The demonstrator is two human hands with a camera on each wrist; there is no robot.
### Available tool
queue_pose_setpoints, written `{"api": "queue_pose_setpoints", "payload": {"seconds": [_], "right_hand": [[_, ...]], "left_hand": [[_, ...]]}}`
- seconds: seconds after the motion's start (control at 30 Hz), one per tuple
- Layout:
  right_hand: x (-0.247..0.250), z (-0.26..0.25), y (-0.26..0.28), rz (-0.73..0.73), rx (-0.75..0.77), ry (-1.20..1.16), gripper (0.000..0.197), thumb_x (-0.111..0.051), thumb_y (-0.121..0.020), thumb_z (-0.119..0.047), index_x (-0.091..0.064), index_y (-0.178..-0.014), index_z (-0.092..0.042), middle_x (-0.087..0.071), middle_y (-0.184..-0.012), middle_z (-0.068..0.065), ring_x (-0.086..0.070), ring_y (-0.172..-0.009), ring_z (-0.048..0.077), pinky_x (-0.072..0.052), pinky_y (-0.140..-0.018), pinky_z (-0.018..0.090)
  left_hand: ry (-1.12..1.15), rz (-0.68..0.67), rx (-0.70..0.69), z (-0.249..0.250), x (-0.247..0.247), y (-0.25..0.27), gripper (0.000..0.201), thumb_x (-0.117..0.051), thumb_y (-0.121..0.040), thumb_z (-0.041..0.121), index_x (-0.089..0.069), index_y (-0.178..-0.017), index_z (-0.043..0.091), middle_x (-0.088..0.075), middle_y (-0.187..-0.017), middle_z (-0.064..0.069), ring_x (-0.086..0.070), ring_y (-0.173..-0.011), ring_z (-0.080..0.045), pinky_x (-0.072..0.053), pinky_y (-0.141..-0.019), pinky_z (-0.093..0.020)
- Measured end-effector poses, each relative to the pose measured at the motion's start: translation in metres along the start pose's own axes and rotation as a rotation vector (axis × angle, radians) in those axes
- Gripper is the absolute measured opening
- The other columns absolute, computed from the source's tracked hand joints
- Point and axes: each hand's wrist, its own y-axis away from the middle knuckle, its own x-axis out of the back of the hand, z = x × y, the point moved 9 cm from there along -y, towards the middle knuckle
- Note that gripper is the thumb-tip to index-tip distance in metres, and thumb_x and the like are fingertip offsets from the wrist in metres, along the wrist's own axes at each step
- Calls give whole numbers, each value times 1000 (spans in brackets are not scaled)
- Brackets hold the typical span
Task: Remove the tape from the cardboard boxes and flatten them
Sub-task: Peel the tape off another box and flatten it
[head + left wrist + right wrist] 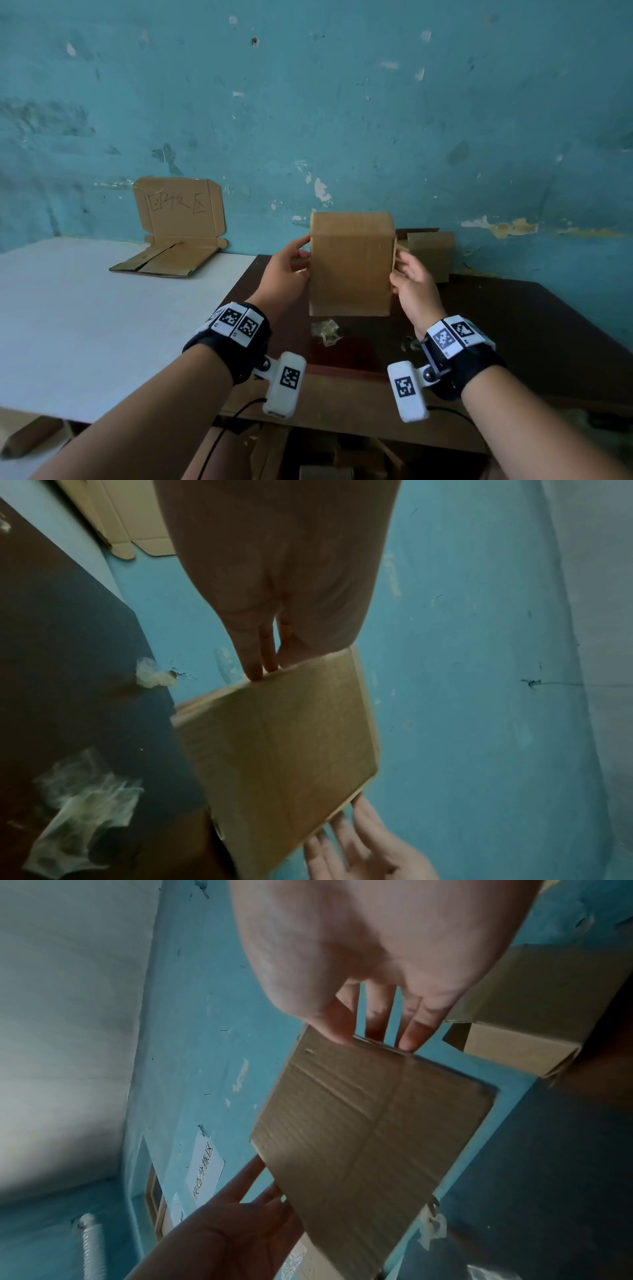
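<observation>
The left hand holds the left side of a cardboard box, with its fingers straight against the edge and the thumb on the front. The right hand holds the right side of the box the same way, its fingers straight on the edge. So both hands press the box between them. The box is up in the air, standing tall, above a dark brown table.

Under the box, a scrunched ball of clear tape lies on the dark table. A smaller bit of tape lies near the right wrist. Behind the right hand, another cardboard box sits on the table by the blue wall.

To the left is a white table. A flat piece of cardboard lies on it, and a flat opened box with writing leans on the wall behind it
</observation>
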Motion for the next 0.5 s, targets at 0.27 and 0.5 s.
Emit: {"api": "queue_pose_setpoints", "payload": {"seconds": [0.27, 0.5], "right_hand": [[1, 24, 5, 10, -209, -406, 55, -35, -107, -53, -57, -135, -11, -66, -129, 10, -62, -120, 27, -50, -101, 45], [-13, 15, 8, -89, -152, -453, 49, -62, -94, 4, -52, -141, -11, -62, -135, 14, -63, -121, 28, -55, -103, 47]], "left_hand": [[207, 56, 118, -2, 1, -6, 24, -56, -95, 3, -66, -79, 17, -70, -87, -9, -62, -80, -27, -46, -77, -43], [28, -26, 196, -15, 0, -9, 34, -76, -89, 17, -68, -119, 4, -74, -95, -4, -71, -77, -13, -51, -59, -20]]}}
